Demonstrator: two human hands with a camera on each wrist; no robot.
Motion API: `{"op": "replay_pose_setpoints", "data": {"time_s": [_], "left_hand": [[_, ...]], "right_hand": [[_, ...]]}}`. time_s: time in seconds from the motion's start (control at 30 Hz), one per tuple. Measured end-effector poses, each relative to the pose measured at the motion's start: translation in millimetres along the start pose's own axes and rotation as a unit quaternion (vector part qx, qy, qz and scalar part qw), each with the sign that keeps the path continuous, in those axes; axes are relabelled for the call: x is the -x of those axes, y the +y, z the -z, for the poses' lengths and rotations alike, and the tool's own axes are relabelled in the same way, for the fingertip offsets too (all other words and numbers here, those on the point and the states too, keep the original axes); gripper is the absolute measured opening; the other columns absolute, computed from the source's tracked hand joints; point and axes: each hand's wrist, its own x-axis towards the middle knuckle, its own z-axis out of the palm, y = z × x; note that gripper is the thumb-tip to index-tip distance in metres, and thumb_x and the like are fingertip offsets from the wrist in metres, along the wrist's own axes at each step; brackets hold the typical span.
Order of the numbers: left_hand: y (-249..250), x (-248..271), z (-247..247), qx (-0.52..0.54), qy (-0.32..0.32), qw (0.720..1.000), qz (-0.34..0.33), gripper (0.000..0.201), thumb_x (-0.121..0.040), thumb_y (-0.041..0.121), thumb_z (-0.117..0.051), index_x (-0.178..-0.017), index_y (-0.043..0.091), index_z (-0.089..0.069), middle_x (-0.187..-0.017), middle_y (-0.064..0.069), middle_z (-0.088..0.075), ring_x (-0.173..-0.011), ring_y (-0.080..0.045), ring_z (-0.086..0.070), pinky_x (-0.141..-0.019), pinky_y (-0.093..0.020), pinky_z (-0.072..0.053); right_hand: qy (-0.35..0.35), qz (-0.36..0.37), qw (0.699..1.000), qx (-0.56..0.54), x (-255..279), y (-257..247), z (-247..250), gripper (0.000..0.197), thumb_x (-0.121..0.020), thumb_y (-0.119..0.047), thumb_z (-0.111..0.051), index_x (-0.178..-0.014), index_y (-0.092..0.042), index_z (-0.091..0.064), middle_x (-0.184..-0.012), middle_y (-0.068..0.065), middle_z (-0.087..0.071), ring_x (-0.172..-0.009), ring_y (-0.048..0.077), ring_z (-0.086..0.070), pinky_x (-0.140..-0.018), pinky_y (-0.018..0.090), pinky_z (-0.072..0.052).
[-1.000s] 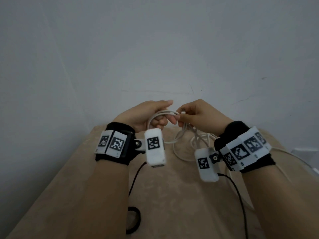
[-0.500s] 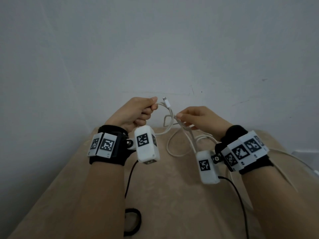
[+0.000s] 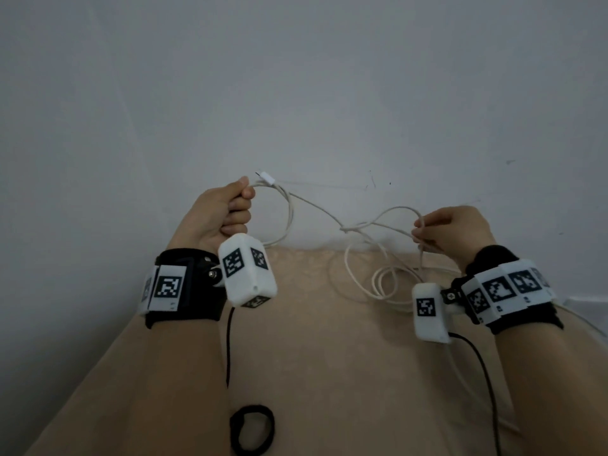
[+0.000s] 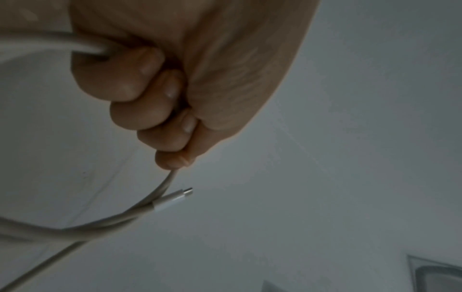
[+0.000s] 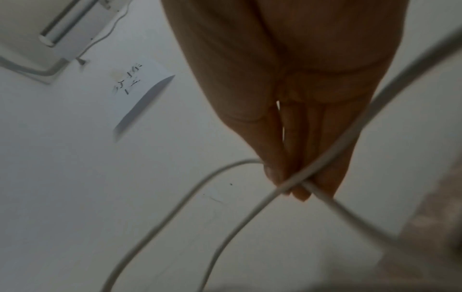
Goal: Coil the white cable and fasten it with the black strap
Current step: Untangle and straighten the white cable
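Note:
The white cable (image 3: 314,205) stretches through the air between both hands, above a beige surface (image 3: 316,357). My left hand (image 3: 227,209) is a fist around a loop of it, and the connector end (image 3: 267,176) sticks out past the thumb. In the left wrist view the fist (image 4: 160,110) grips the cable (image 4: 105,225) with its plug (image 4: 175,198) free below. My right hand (image 3: 444,230) pinches the cable further along; the right wrist view shows its fingertips (image 5: 295,187) on two crossing strands (image 5: 250,209). More loops (image 3: 381,278) lie on the surface. The black strap (image 3: 251,429) lies ringed near the front.
A grey wall (image 3: 296,77) stands close behind the surface. Black sensor leads (image 3: 483,373) hang from both wrist units. A white object (image 3: 585,301) sits at the right edge. A wall-mounted white unit (image 5: 50,33) and a paper note (image 5: 140,89) show in the right wrist view.
The hands have drawn apart, left hand up and leftward, right hand rightward. The cable between them has been pulled out longer, and the connector now sticks out beyond the left thumb.

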Motion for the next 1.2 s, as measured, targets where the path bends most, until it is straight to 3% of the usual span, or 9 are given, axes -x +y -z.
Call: {"op": "replay_pose_setpoints", "data": {"time_s": [0.13,0.3,0.43,0.53,0.67,0.83,1.0,1.1,1.2], "left_hand": [[1.0,0.9,-0.7,0.004,-0.003,1.000,-0.007,0.036,-0.102,0.031,-0.038,-0.068,0.018,-0.040,-0.041,0.010,-0.025,-0.029,-0.004,-0.019,-0.030,-0.013,-0.012],[3.6,1.5,0.0,0.036,0.004,0.999,-0.029,0.036,-0.102,0.032,-0.039,-0.068,0.018,-0.040,-0.042,0.010,-0.026,-0.029,-0.004,-0.020,-0.031,-0.013,-0.011],[8.6,4.6,4.9,0.046,0.019,0.998,-0.039,0.037,-0.102,0.033,-0.038,-0.068,0.019,-0.040,-0.041,0.010,-0.026,-0.029,-0.004,-0.020,-0.031,-0.014,-0.011],[6.1,1.6,-7.2,0.028,0.005,0.999,-0.034,0.036,-0.101,0.032,-0.041,-0.068,0.018,-0.042,-0.042,0.011,-0.026,-0.029,-0.003,-0.018,-0.032,-0.014,-0.010],[-6.8,-6.0,-29.1,-0.030,-0.020,0.999,-0.012,0.036,-0.101,0.031,-0.041,-0.069,0.017,-0.043,-0.042,0.012,-0.027,-0.029,-0.001,-0.017,-0.030,-0.013,-0.010],[-12.9,-9.1,-43.4,-0.046,-0.053,0.997,-0.010,0.036,-0.102,0.031,-0.041,-0.068,0.017,-0.043,-0.042,0.012,-0.026,-0.031,0.000,-0.017,-0.032,-0.014,-0.009],[-6.5,-2.8,-49.5,0.000,-0.088,0.996,-0.032,0.036,-0.101,0.030,-0.041,-0.068,0.017,-0.043,-0.044,0.012,-0.026,-0.033,-0.001,-0.017,-0.037,-0.016,-0.007],[3.4,0.4,-44.3,0.044,-0.092,0.993,-0.054,0.037,-0.101,0.032,-0.040,-0.067,0.018,-0.041,-0.044,0.011,-0.026,-0.031,-0.002,-0.018,-0.035,-0.015,-0.008],[16.3,3.9,-28.4,0.101,-0.092,0.989,-0.062,0.038,-0.100,0.033,-0.037,-0.064,0.020,-0.041,-0.040,0.008,-0.026,-0.028,-0.005,-0.021,-0.032,-0.014,-0.009]], "right_hand": [[0.022,0.005,0.998,0.054,-3.3,3.2,-5.2,0.013,-0.079,-0.005,-0.071,-0.076,-0.017,-0.068,-0.082,0.011,-0.072,-0.085,0.024,-0.070,-0.087,0.041,-0.055],[0.038,-0.004,0.996,0.075,-2.9,-1.0,-2.8,0.017,-0.082,0.002,-0.066,-0.078,-0.014,-0.069,-0.072,0.010,-0.070,-0.067,0.020,-0.069,-0.076,0.039,-0.059],[0.032,-0.029,0.985,0.168,-5.5,7.7,2.2,0.014,-0.082,-0.002,-0.068,-0.085,-0.014,-0.075,-0.078,0.013,-0.072,-0.074,0.023,-0.069,-0.079,0.038,-0.058],[-0.036,-0.014,0.981,0.191,-3.0,4.0,-5.1,0.019,-0.082,-0.005,-0.068,-0.096,-0.017,-0.073,-0.092,0.010,-0.070,-0.086,0.022,-0.063,-0.082,0.028,-0.051],[-0.115,0.029,0.987,0.112,5.2,-11.4,-11.3,0.030,-0.081,-0.010,-0.069,-0.108,-0.023,-0.068,-0.097,0.003,-0.071,-0.104,0.021,-0.062,-0.096,0.035,-0.047],[-0.107,0.146,0.983,0.015,23.6,-38.7,-26.8,0.021,-0.088,-0.007,-0.060,-0.097,-0.023,-0.070,-0.098,-0.001,-0.073,-0.100,0.012,-0.065,-0.098,0.030,-0.047],[-0.312,0.124,0.933,-0.132,50.3,-55.7,-58.3,0.041,-0.087,0.010,-0.054,-0.123,-0.010,-0.055,-0.096,0.010,-0.072,-0.086,0.018,-0.068,-0.083,0.031,-0.053],[-0.331,0.111,0.937,0.018,50.3,-46.5,-66.7,0.029,-0.089,-0.003,-0.060,-0.117,-0.011,-0.059,-0.078,0.002,-0.072,-0.065,0.008,-0.066,-0.065,0.020,-0.053],[-0.269,0.112,0.926,0.240,36.8,-31.0,-56.7,0.021,-0.086,-0.008,-0.062,-0.105,-0.016,-0.068,-0.081,-0.003,-0.069,-0.070,0.007,-0.063,-0.061,0.011,-0.046]]}}
